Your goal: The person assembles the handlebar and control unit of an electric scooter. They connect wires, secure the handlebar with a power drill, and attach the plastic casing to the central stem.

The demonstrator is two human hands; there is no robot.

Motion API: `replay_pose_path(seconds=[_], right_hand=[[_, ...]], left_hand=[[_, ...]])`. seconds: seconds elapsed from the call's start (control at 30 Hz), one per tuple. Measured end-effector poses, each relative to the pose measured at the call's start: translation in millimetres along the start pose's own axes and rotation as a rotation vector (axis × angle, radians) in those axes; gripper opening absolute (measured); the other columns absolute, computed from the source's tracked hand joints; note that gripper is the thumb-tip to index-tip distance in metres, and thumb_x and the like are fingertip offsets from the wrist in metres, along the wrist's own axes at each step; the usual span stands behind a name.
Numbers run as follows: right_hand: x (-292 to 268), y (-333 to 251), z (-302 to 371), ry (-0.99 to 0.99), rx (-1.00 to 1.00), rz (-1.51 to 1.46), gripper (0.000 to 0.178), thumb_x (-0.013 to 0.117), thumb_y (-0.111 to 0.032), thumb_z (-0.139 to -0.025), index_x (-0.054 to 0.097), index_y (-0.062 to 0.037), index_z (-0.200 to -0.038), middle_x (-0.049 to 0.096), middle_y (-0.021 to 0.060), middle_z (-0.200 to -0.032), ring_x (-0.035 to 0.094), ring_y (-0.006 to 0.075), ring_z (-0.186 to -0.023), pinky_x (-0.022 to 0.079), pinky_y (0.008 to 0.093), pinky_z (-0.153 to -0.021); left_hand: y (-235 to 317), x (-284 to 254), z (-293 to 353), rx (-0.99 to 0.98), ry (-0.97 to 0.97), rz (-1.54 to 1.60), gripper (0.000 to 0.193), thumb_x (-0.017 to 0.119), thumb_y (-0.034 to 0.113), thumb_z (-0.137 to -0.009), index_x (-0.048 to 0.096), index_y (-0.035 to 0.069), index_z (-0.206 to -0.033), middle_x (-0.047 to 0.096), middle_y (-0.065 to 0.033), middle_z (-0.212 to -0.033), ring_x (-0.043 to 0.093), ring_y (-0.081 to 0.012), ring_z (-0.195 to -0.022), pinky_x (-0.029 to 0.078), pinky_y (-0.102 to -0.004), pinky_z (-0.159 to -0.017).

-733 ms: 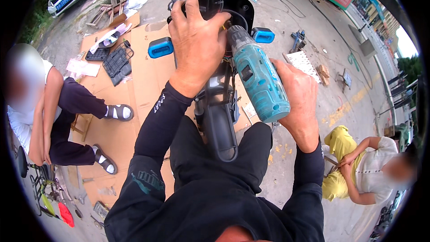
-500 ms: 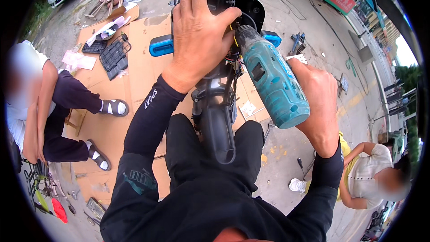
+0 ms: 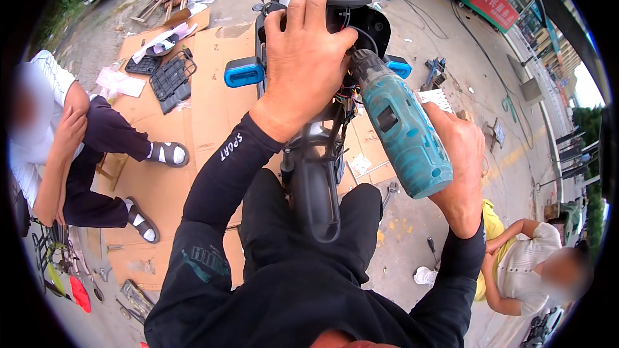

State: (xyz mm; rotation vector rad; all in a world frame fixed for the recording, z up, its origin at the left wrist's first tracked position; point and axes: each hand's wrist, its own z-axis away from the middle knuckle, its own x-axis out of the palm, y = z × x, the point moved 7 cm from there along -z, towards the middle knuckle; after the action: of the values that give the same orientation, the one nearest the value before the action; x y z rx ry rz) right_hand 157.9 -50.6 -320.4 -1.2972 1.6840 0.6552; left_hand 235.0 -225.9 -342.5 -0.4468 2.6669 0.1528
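Observation:
My right hand (image 3: 460, 158) is closed round the handle of a teal cordless drill (image 3: 406, 132), its dark chuck angled up and left into the black body of a two-wheeled vehicle. My left hand (image 3: 306, 58) grips that body beside the chuck, its fingers reaching up over the part and its thumb close to the chuck. The drill's tip is hidden from sight. Loose coloured wires (image 3: 348, 92) hang below the chuck. A black mudguard (image 3: 316, 203) comes down between my knees. Blue-and-black blocks (image 3: 244, 72) stick out on both sides of the vehicle.
Flattened cardboard (image 3: 216, 100) covers the ground, with a black rack-like part (image 3: 173, 80) on it. A seated person (image 3: 77, 148) is at the left, another person (image 3: 522, 258) at the lower right. A screwdriver (image 3: 431, 245) and wrench (image 3: 390, 193) lie right of my legs.
The view has shifted a little, moving most things slightly right and down in it. My left hand stays on the vehicle, and the drill keeps its place against it.

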Motion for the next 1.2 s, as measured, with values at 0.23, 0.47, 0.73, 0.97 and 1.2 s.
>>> replay_pose_path(seconds=[0.23,0.47,0.73,0.97,1.2], right_hand=[[-0.7,12.0,-0.2,0.01,0.007,-0.142,0.023,0.075,-0.014,-0.071,0.061,-0.0019,-0.084,0.059,0.0223,-0.071,0.058,0.0447,-0.067,0.047,0.0404,-0.059],[5.5,7.1,0.6,0.04,0.002,-0.209,0.021,0.072,-0.009,-0.073,0.061,0.001,-0.088,0.055,0.023,-0.071,0.049,0.0451,-0.065,0.047,0.0383,-0.06],[14.4,25.1,13.4,0.1,-0.013,-0.297,0.016,0.061,-0.008,-0.087,0.064,0.0049,-0.097,0.056,0.0084,-0.068,0.046,0.0117,-0.066,0.043,0.0316,-0.059],[7.7,16.8,5.7,0.021,-0.019,-0.378,0.018,0.061,-0.008,-0.087,0.064,0.0056,-0.097,0.053,0.01,-0.067,0.045,0.0113,-0.067,0.042,0.0315,-0.059],[3.8,11.9,3.1,0.024,0.013,-0.319,0.019,0.068,-0.012,-0.08,0.063,0.0024,-0.091,0.059,0.0156,-0.07,0.052,0.0306,-0.06,0.045,0.036,-0.059]], left_hand=[[4.4,7.8,-5.3,0.047,0.043,-0.057,0.022,0.083,0.015,-0.067,0.079,0.021,-0.087,0.045,-0.0214,-0.151,0.046,-0.0373,-0.134,0.036,-0.0479,-0.103],[7.4,0.6,-3.4,0.012,0.038,-0.156,0.006,0.073,0.017,-0.074,0.076,0.014,-0.078,0.043,-0.0289,-0.151,0.041,-0.0433,-0.139,0.029,-0.0614,-0.112],[17.1,2.7,3.1,0.061,0.097,-0.056,0.016,0.072,0.019,-0.074,0.071,0.005,-0.068,0.032,-0.0298,-0.161,0.019,-0.0573,-0.15,0.02,-0.0771,-0.113],[19.1,1.8,-3.8,0.112,0.103,-0.072,0.015,0.072,0.019,-0.073,0.075,0.005,-0.07,0.047,-0.0184,-0.152,0.035,-0.0515,-0.142,0.029,-0.0709,-0.11],[24.4,3.7,-10.5,0.139,0.11,-0.135,0.015,0.067,0.015,-0.073,0.074,0.002,-0.069,0.054,-0.0114,-0.144,0.047,-0.0413,-0.129,0.038,-0.0573,-0.102]])
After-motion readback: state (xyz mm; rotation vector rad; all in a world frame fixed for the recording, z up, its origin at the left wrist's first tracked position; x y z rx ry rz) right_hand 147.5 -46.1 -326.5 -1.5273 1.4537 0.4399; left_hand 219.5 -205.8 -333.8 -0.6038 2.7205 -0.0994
